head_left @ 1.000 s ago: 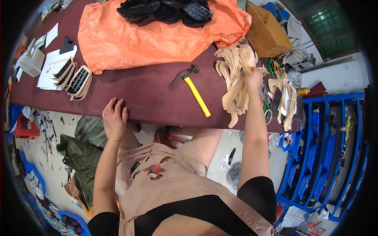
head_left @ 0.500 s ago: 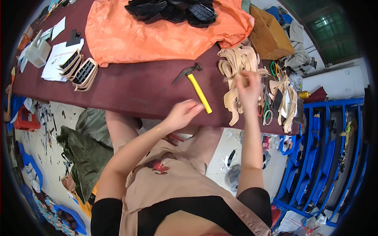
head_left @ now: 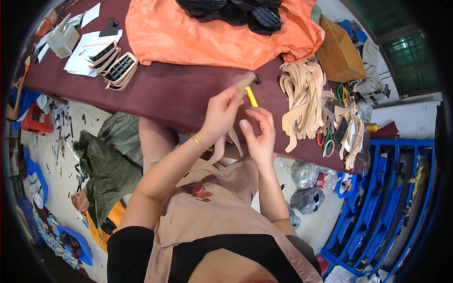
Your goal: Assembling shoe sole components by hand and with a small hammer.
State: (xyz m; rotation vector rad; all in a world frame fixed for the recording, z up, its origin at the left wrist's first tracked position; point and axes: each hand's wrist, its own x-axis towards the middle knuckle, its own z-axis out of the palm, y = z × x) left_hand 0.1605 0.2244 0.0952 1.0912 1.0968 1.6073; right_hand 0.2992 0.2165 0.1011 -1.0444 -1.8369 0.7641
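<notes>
Overhead, one thin tan leather strip (head_left: 225, 144) hangs between both hands above the maroon table's (head_left: 179, 96) near edge. One yellow-handled hammer (head_left: 252, 96) lies behind. Left hand (head_left: 221, 114) pinches the strip's top, fingers closed; right hand (head_left: 257, 137) is half open, fingertips touching it.

Both hands (head_left: 240, 125) raised close together, fingers curled.

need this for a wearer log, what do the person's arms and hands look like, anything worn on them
Both forearms are bare, with no gloves on the left hand or the right hand. A thin gold bangle circles the left wrist. No ring or watch can be made out. Short black sleeves cover the upper arms, under a tan apron.
</notes>
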